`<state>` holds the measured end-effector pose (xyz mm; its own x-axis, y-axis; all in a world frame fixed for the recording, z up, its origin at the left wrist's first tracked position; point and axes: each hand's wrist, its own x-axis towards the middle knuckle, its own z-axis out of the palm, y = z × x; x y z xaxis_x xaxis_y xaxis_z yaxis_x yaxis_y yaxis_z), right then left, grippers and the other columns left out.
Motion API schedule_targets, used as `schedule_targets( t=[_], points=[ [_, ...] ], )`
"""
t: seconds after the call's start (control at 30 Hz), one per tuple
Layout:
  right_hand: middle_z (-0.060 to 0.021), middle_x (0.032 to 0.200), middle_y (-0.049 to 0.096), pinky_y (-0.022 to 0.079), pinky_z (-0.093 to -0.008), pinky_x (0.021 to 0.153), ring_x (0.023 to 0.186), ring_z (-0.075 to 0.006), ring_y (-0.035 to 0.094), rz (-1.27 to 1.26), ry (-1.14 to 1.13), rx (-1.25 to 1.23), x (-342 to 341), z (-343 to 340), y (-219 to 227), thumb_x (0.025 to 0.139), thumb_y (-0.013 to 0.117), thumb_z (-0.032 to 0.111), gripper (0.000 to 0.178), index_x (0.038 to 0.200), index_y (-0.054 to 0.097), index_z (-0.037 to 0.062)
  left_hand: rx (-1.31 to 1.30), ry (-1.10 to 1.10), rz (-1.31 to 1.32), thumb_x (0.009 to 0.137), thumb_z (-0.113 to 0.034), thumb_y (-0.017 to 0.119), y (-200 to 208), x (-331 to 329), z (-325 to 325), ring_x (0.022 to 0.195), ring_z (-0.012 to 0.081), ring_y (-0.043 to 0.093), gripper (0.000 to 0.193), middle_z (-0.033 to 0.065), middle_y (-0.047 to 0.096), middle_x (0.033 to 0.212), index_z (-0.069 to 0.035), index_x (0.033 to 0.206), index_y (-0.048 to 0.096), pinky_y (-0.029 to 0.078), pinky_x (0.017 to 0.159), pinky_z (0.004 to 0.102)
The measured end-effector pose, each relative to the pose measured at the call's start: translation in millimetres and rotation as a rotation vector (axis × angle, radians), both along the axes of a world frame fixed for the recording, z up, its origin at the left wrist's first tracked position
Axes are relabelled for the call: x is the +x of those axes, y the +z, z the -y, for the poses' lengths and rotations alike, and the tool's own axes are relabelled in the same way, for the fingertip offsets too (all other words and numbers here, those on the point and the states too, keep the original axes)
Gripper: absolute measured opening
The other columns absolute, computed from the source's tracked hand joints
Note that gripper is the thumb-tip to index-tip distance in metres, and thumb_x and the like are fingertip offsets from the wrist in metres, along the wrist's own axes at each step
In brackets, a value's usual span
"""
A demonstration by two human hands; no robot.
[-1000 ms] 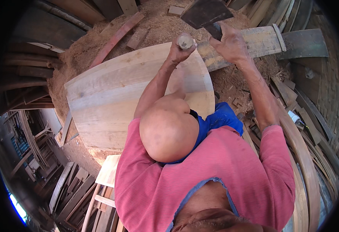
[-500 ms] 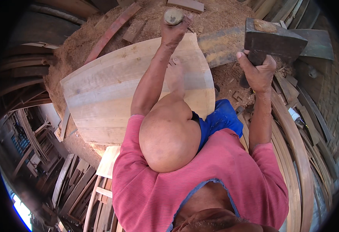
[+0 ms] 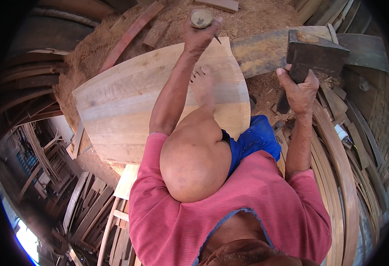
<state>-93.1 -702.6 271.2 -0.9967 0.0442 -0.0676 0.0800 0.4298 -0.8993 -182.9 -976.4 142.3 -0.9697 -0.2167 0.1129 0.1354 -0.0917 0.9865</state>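
My left hand is closed round a chisel whose round wooden handle end faces up. A thin dark point of it shows beside my fingers, over the far edge of a pale wooden panel. Off to the right, my right hand grips a dark wooden mallet by its handle, close under the blocky head. The mallet is raised, apart from the chisel. My bare foot rests on the panel, between my two arms. Most of the chisel's blade is hidden.
Sawdust and shavings cover the ground around the panel. A reddish plank lies at the far left and a stained board at the far right. Long curved timbers lie along my right side; stacked wood scraps are at the lower left.
The mallet has dropped slightly and its head has tilted, so less of its top face shows. More of the chisel's dark point is visible beside my left hand. My foot stays on the panel.
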Motion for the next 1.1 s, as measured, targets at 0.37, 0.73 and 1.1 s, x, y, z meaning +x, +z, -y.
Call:
schedule_targets(
  t=[0.37, 0.73, 1.1],
  points=[
    [-0.0003, 0.070, 0.064, 0.048, -0.0256, 0.058, 0.063, -0.0084, 0.059, -0.153, -0.023, -0.035, -15, 10, 22, 0.084, 0.079, 0.010, 0.015, 0.085, 0.066, 0.0023, -0.148, -0.311, 0.030, 0.081, -0.013, 0.080, -6, 0, -20, 0.078, 0.0050, 0.059, 0.025, -0.0047, 0.062, 0.082, -0.009, 0.093, 0.059, 0.051, 0.071, 0.0253],
    [-0.0027, 0.072, 0.064, 0.049, -0.0262, 0.061, 0.063, -0.0099, 0.060, -0.349, -0.011, -0.142, -25, 9, 39, 0.084, 0.077, 0.004, 0.011, 0.083, 0.066, 0.0016, -0.150, -0.330, 0.005, 0.081, -0.013, 0.080, -16, 2, -17, 0.081, 0.0051, 0.061, 0.024, -0.0044, 0.064, 0.084, -0.009, 0.093, 0.059, 0.052, 0.074, 0.0260],
    [-0.0006, 0.068, 0.067, 0.048, -0.0230, 0.062, 0.062, -0.0085, 0.062, -0.488, -0.023, -0.184, -26, 11, 54, 0.083, 0.079, 0.008, 0.012, 0.085, 0.068, 0.0028, -0.273, -0.332, -0.068, 0.078, -0.014, 0.081, -20, 17, -17, 0.075, 0.0079, 0.057, 0.024, -0.0021, 0.061, 0.079, -0.008, 0.087, 0.059, 0.050, 0.071, 0.0275]
  ],
)
